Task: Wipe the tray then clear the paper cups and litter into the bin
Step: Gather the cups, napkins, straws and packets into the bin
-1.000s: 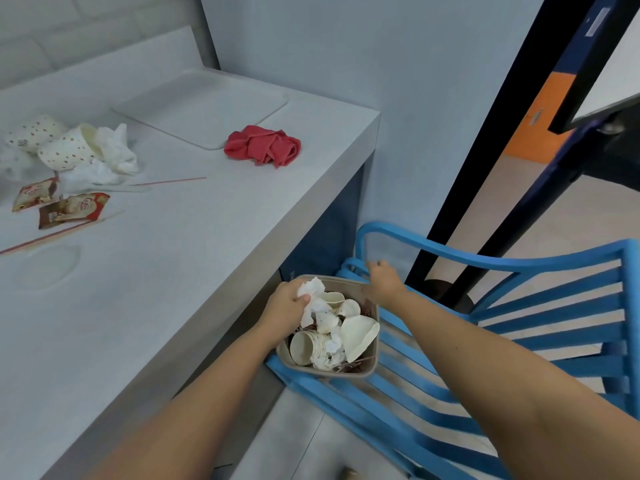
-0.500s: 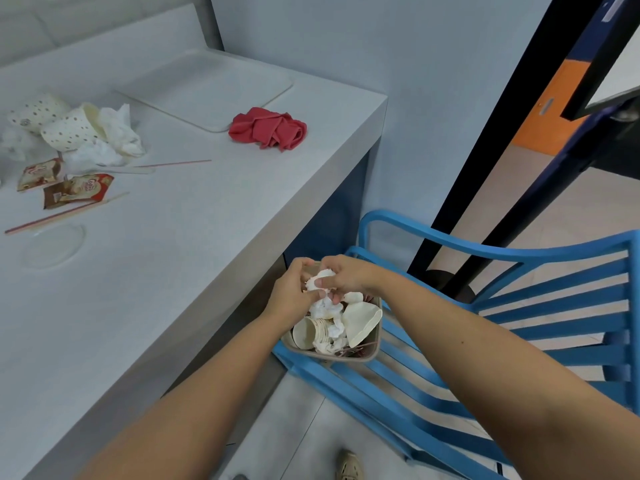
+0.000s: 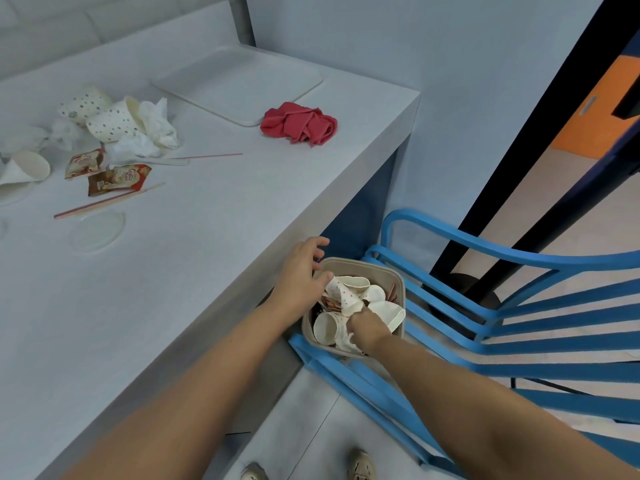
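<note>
**Where are your hands?**
Both are at the bin (image 3: 398, 284), a small beige tub standing on the seat of a blue chair (image 3: 519, 306), just beside the edge of the table (image 3: 207, 289). I judge it sits there so litter has only a short way to go. My right hand (image 3: 367, 327) is pushed down among the crushed paper cups (image 3: 327, 329) inside, probably packing them to make room. Its fingers are buried, so I cannot tell whether they press flat or pinch something.

**And the left?**
My left hand (image 3: 304, 271) lies over the bin's rim on the table side. The fingers are loosely bent and a little spread, with the tips at the rim and the cups. It looks placed to steady the bin, but I cannot tell whether it truly grips.

**What is on the table?**
At the far corner the pale tray (image 3: 239, 81) lies flat with a crumpled red cloth (image 3: 299, 124) just beside it, which suggests the wiping is done. Well apart to the left are two dotted cups (image 3: 104, 123), a plain cup (image 3: 29, 166), tissues (image 3: 156, 126), two torn sachets (image 3: 119, 176), thin stirrers (image 3: 104, 202) and a clear lid (image 3: 98, 230). That heap goes next, I'd say.
</note>
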The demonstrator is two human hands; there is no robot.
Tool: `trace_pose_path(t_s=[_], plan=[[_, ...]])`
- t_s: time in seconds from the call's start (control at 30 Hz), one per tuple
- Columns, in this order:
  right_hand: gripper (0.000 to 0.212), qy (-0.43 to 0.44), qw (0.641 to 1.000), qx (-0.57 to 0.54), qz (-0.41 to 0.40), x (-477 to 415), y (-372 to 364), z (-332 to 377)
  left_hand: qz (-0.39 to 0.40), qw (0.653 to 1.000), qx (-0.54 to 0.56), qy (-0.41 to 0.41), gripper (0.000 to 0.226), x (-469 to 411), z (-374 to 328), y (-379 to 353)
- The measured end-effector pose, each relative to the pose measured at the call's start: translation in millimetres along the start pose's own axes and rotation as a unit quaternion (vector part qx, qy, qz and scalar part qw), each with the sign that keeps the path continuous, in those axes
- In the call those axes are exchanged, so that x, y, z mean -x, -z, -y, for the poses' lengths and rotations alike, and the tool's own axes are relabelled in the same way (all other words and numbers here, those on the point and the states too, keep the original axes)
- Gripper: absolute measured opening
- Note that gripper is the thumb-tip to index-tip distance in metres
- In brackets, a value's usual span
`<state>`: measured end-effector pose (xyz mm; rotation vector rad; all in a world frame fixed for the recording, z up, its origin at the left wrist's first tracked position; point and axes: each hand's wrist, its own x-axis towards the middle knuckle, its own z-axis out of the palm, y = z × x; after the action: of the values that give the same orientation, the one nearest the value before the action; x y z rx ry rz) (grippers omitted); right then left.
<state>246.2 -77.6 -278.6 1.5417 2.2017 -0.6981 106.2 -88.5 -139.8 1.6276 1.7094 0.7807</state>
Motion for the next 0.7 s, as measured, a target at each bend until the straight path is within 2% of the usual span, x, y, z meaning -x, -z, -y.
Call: trace_pose_path(t_s=[0.17, 0.27, 0.37, 0.47, 0.7], plan=[[0.032, -0.001, 0.994, 0.024, 0.105, 4.1, 22.4, 14.4, -0.039, 0.999, 0.007, -0.004, 0.043, 2.5, -0.7, 16.6], [0.034, -0.002, 0.993, 0.003, 0.115, 6.8, 58.0, 27.2, -0.06, 0.998, 0.022, -0.011, 0.036, 2.6, -2.6, 27.7], [0.019, 0.012, 0.99, 0.057, 0.125, 6.2, 95.7, 40.5, -0.085, 0.994, 0.059, -0.021, 0.026, 4.5, -6.3, 40.1], [0.014, 0.022, 0.982, 0.098, 0.158, 15.5, 142.9, 64.3, -0.125, 0.988, 0.085, -0.032, 0.016, 4.2, -9.6, 56.3], [0.031, 0.038, 0.981, 0.159, 0.103, 48.4, 236.4, 138.2, -0.205, 0.976, 0.063, -0.023, 0.008, 5.8, 4.4, 130.5]])
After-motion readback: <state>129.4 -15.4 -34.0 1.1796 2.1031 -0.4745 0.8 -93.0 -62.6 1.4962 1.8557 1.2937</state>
